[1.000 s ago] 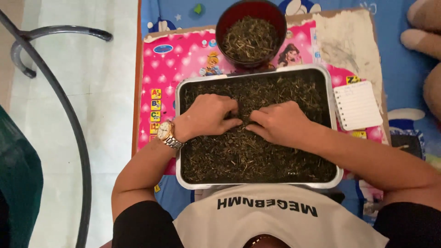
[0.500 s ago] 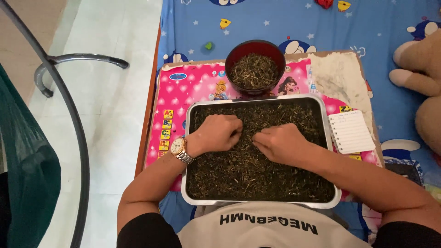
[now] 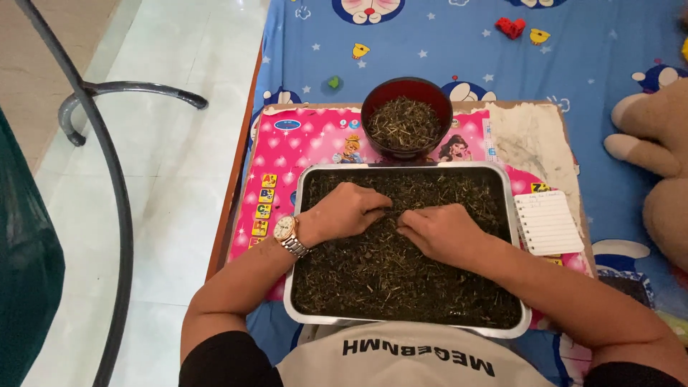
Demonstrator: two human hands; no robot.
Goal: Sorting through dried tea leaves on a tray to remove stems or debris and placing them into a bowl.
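A metal tray (image 3: 295, 244) full of dark dried leaves and stems (image 3: 387, 276) sits on a pink children's mat in front of me. My left hand (image 3: 347, 212), with a wristwatch (image 3: 288, 233) on the wrist, lies on the leaves with its fingers curled down into them. My right hand (image 3: 438, 231) lies beside it, fingers bent and pinching into the leaves. The fingertips of both hands almost meet at the tray's middle. Just beyond the tray stands a dark red bowl (image 3: 373, 107) holding lighter dried stems.
A small spiral notepad (image 3: 548, 222) lies right of the tray. The pink mat (image 3: 287, 158) covers a low wooden board on a blue cartoon sheet. A plush toy (image 3: 656, 165) sits at far right. A curved metal frame (image 3: 115, 186) stands on the tiled floor at left.
My view has tilted up, so the tray and bowl sit lower in the picture. Both hands stay in the tray's middle, fingers working slightly in the leaves.
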